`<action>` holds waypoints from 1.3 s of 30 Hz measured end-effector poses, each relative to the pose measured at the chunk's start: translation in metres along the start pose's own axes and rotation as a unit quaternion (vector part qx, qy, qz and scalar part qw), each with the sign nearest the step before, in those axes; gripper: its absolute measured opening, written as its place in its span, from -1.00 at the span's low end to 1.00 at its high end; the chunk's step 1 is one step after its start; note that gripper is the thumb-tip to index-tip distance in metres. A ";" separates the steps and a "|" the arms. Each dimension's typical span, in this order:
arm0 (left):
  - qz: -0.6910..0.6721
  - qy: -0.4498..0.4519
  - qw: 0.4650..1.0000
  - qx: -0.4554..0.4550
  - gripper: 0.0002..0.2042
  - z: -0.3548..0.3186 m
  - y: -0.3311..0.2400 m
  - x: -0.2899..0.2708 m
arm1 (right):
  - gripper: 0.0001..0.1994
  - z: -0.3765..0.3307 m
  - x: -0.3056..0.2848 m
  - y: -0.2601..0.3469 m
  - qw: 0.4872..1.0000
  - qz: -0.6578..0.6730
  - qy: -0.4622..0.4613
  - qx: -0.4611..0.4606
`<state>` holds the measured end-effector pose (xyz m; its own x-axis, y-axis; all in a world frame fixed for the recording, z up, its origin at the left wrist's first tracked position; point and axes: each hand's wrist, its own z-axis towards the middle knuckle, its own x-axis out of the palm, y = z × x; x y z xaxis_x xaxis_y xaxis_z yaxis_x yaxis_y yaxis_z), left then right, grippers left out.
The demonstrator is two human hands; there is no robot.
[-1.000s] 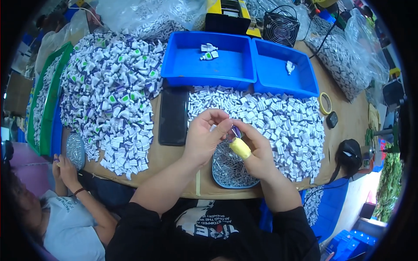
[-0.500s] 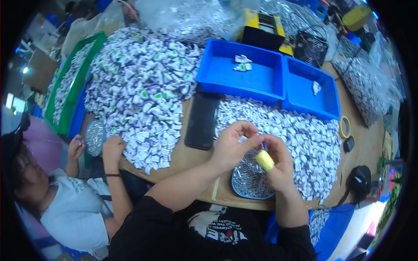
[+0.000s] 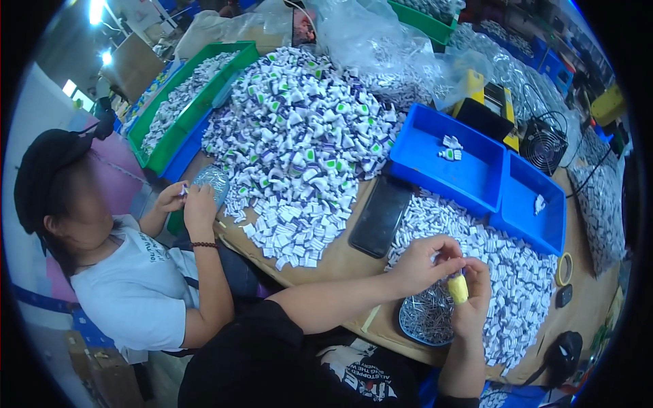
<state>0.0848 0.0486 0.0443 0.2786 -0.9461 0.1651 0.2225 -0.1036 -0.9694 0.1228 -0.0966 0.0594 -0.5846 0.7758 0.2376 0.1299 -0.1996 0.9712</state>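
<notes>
My left hand (image 3: 423, 264) and my right hand (image 3: 474, 296) meet fingertip to fingertip above a blue tray (image 3: 403, 329) of thin metal pins (image 3: 432, 314). Both are closed in a pinch on a small purple part (image 3: 458, 273), mostly hidden by the fingers. A yellow wrap (image 3: 458, 290) covers my right thumb. Beneath and beyond the hands spreads a pile of small white-and-purple plastic pieces (image 3: 517, 299). A black phone (image 3: 381, 216) lies to the left of this pile.
A larger pile of white, purple and green parts (image 3: 299, 129) lies left of the phone. Two blue bins (image 3: 445, 178) with a few parts stand behind. At left, a co-worker (image 3: 136, 285) handles a small part beside a green bin (image 3: 187, 105). Yellow tape roll (image 3: 564, 269) lies right.
The whole view has swung left, so the table and my hands appear further right and lower. My hands keep their pinch. The co-worker's two hands have come together.
</notes>
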 end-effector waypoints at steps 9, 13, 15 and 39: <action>-0.362 -0.060 0.914 -0.174 -0.68 0.014 0.017 -0.018 | -0.73 0.001 -0.003 -0.004 0.995 -0.090 -0.006 -0.039; -0.375 -0.066 0.908 -0.175 -0.72 0.015 0.020 -0.021 | -0.74 0.001 -0.003 -0.006 0.995 -0.091 -0.007 -0.047; -0.402 -0.079 0.900 -0.148 -0.72 0.016 0.015 -0.018 | -0.75 0.000 -0.001 -0.006 0.996 -0.070 -0.020 -0.047; -0.287 0.073 0.923 -0.247 -0.80 0.015 0.003 -0.021 | -0.57 0.001 -0.011 -0.007 0.997 -0.034 0.026 -0.068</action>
<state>0.0931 0.0726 0.0407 0.1101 -0.7191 0.6861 -0.1683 -0.6938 -0.7002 0.1289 -0.1031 0.0503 -0.6288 0.7596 0.1662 -0.0202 -0.2297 0.9731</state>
